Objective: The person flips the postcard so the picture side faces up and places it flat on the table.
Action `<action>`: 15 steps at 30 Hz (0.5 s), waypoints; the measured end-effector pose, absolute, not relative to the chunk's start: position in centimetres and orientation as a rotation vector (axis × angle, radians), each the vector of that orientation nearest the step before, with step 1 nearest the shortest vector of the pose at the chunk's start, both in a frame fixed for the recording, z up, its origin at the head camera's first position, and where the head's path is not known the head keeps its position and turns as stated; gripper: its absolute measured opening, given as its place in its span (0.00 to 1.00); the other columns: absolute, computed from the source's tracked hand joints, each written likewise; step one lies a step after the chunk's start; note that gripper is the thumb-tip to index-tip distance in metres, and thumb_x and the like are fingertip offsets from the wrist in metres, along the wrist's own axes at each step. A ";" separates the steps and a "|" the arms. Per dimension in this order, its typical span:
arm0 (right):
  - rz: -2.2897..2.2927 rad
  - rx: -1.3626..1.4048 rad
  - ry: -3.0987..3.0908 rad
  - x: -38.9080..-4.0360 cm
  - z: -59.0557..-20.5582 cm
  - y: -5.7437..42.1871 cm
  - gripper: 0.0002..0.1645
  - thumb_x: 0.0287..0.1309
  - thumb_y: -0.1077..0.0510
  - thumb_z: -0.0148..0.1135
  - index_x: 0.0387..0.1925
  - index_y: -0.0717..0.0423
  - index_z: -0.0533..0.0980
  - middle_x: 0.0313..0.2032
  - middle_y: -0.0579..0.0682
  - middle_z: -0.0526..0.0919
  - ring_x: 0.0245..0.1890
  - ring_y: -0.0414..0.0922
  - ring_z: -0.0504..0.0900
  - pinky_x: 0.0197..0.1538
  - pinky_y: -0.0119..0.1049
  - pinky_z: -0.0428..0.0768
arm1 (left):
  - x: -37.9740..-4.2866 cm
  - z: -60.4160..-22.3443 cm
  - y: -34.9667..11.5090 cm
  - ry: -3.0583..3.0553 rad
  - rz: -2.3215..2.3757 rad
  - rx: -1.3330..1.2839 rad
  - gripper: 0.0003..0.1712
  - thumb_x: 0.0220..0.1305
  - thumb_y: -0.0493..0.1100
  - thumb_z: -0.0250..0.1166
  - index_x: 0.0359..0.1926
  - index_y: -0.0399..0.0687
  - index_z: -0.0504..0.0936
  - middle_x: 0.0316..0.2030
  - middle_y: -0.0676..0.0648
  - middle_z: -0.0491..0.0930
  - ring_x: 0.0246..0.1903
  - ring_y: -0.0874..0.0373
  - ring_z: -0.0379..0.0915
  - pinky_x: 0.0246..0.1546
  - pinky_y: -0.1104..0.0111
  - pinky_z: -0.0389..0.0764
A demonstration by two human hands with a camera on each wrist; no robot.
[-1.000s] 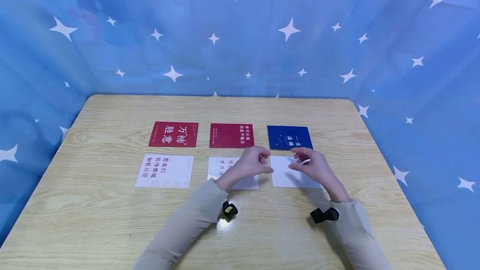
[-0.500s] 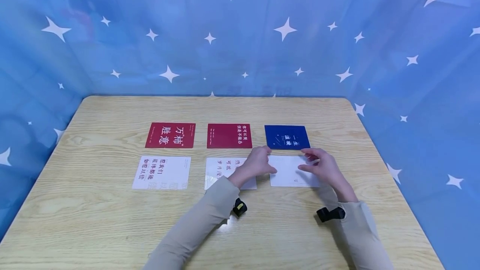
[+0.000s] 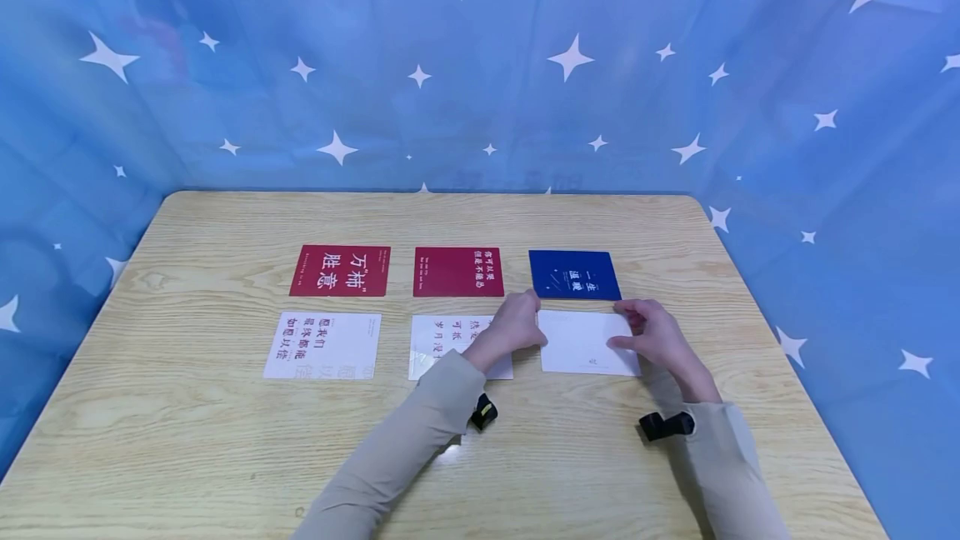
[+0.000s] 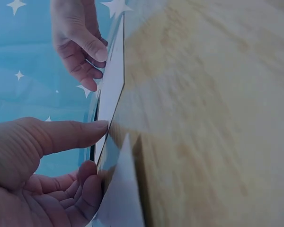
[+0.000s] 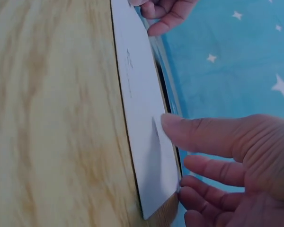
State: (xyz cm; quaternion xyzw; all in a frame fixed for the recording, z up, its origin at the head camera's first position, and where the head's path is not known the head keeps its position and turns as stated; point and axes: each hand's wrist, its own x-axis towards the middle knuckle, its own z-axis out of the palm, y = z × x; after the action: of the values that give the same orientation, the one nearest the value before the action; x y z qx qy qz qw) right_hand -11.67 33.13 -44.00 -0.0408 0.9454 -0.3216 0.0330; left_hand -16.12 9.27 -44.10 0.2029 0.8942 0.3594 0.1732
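Observation:
A white card [image 3: 585, 343] with a small mark lies flat on the wooden table, between my two hands. My left hand [image 3: 512, 325] is at its left edge, partly over the neighbouring white card [image 3: 450, 346]. In the left wrist view, the left thumb [image 4: 80, 135] reaches to the card's edge, with the fingers loosely bent below. My right hand [image 3: 658, 342] is at the right edge. The right wrist view has the right thumb [image 5: 194, 132] over the card and fingertips close to its edge; whether they touch is hard to tell.
Behind stand a blue card [image 3: 574, 275] and two red cards, one in the middle [image 3: 450, 273] and one at left [image 3: 315, 261]. Another white card [image 3: 348, 344] with dark characters lies front left. A blue starry curtain [image 3: 450, 123] hangs behind the wooden table [image 3: 225, 457].
My right hand has shifted right to the white card's right edge, and my left hand has settled at its left edge. The hands are farther apart. The cards keep their layout.

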 end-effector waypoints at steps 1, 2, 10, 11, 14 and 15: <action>-0.977 -0.129 2.908 -11.7 -44.1 33.3 0.31 0.40 0.67 0.73 0.49 0.75 0.72 0.40 0.65 0.74 0.39 0.56 0.73 0.43 0.47 0.74 | -16.1 -44.1 9.3 2.535 1.021 0.578 0.19 0.39 0.32 0.73 0.28 0.40 0.69 0.24 0.49 0.66 0.22 0.59 0.60 0.20 0.75 0.63; -0.963 -0.130 2.906 -11.8 -44.1 33.4 0.31 0.40 0.67 0.73 0.48 0.75 0.72 0.40 0.65 0.73 0.38 0.55 0.73 0.43 0.47 0.74 | -16.1 -44.1 9.3 2.538 1.016 0.583 0.20 0.39 0.33 0.73 0.26 0.41 0.67 0.23 0.49 0.64 0.21 0.59 0.59 0.19 0.75 0.61; -0.907 -0.109 2.876 -12.6 -44.0 33.7 0.26 0.38 0.65 0.75 0.41 0.73 0.74 0.34 0.60 0.74 0.33 0.50 0.70 0.36 0.37 0.70 | -16.3 -44.2 9.6 2.562 0.966 0.571 0.23 0.39 0.36 0.75 0.32 0.41 0.69 0.25 0.49 0.67 0.23 0.58 0.64 0.20 0.74 0.66; -0.907 -0.108 2.869 -12.7 -44.0 33.8 0.26 0.38 0.64 0.75 0.40 0.72 0.74 0.33 0.59 0.73 0.33 0.50 0.69 0.36 0.36 0.69 | -16.3 -44.2 9.6 2.560 0.962 0.565 0.23 0.39 0.36 0.75 0.33 0.41 0.69 0.25 0.49 0.68 0.22 0.58 0.64 0.19 0.73 0.66; -0.902 -0.103 2.857 -12.9 -44.1 33.9 0.25 0.38 0.63 0.76 0.39 0.71 0.74 0.32 0.57 0.73 0.32 0.49 0.68 0.34 0.35 0.68 | -16.3 -44.1 9.7 2.563 0.942 0.557 0.25 0.39 0.35 0.75 0.36 0.40 0.68 0.26 0.49 0.69 0.23 0.58 0.65 0.19 0.73 0.68; -0.901 -0.105 2.855 -13.0 -44.1 33.9 0.25 0.38 0.63 0.76 0.39 0.70 0.74 0.31 0.56 0.72 0.32 0.49 0.68 0.34 0.35 0.67 | -16.3 -44.1 9.8 2.563 0.940 0.556 0.26 0.40 0.35 0.75 0.37 0.40 0.68 0.26 0.49 0.69 0.23 0.57 0.66 0.19 0.72 0.68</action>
State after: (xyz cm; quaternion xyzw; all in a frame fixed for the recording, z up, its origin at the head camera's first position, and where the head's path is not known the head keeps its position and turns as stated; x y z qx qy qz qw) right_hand -13.01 33.93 -44.15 -0.0351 0.9505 -0.3001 0.0727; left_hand -16.33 9.75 -44.13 0.1965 0.9055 0.3321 0.1767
